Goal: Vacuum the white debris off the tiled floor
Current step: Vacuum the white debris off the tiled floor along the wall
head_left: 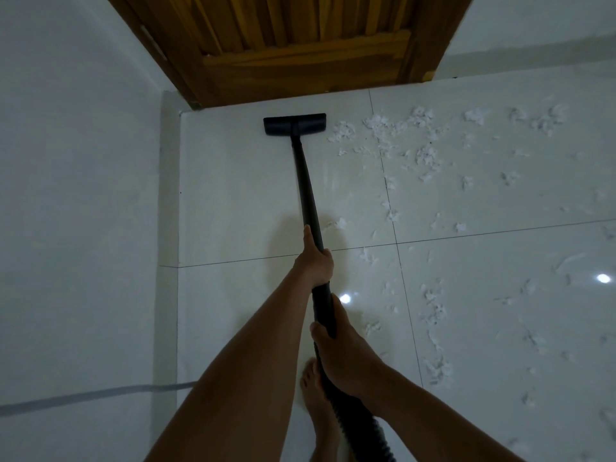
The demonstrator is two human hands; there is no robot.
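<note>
Floor: glossy pale tiled floor (233, 195) with thin dark joints and two bright light spots reflected on the near right.
Background: a wooden door (300, 45) closes the far side, and a pale wall (83, 161) runs down the left.
Debris: white debris (416, 135) lies in scattered shreds over the right-hand tiles, thickest at the far right and in a strip down the near right.
Wand: the black wand (305, 181) has its long axis running near to far, leaning slightly left as it goes away, and points at the door.
Floor head: the flat black floor head (295, 124) sits on the tile just short of the door, set crosswise to the wand. The closest shreds lie just beside its right end.
Hose: a ribbed hose (366, 428) trails from the wand's near end toward the near edge.
Left hand: the left hand (315, 261) is wrapped round the wand partway along, thumb lying along it.
Right hand: the right hand (336, 348) clasps the wand's near end, seemingly where the hose begins, though it is dim there.
Foot: a bare foot (315, 395) stands on the tile beside the hose.
</note>
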